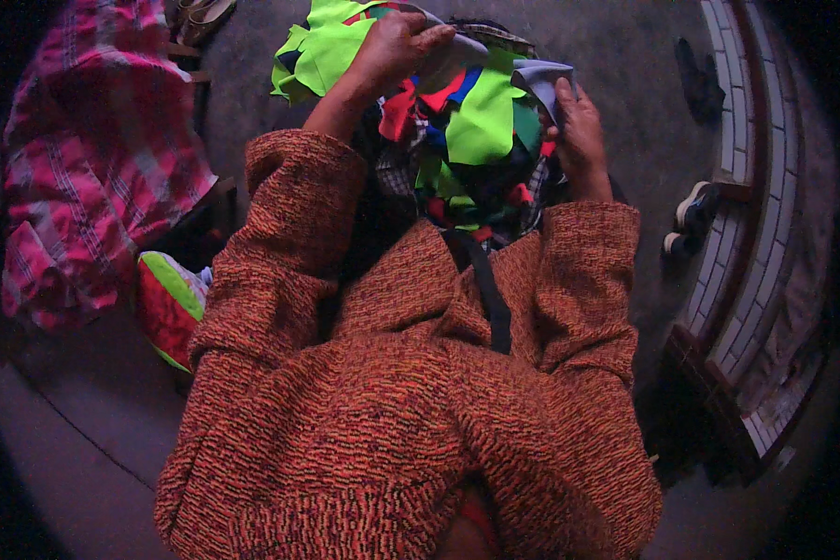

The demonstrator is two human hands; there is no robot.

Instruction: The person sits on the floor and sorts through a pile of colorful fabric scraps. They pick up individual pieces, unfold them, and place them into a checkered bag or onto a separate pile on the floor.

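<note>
A heap of fabric scraps in bright green (483, 121), red, blue, black and checked cloth lies in front of my lap. My left hand (397, 54) is closed over the far left of the heap, its fingers pinched on a grey cloth piece (446, 63). More bright green scraps (319, 58) spread out beside that wrist. At the right side, my right hand (579, 129) grips a pale grey-blue cloth scrap (543, 75) between thumb and fingers. Whether the two grey pieces are one cloth, I cannot tell.
A pink checked cloth (103, 168) hangs or lies over something at the left. Near it is a red and bright green item (173, 303). Shoes (695, 210) stand by the white-tiled step (719, 252) on the right. Dark floor (625, 47) surrounds the heap.
</note>
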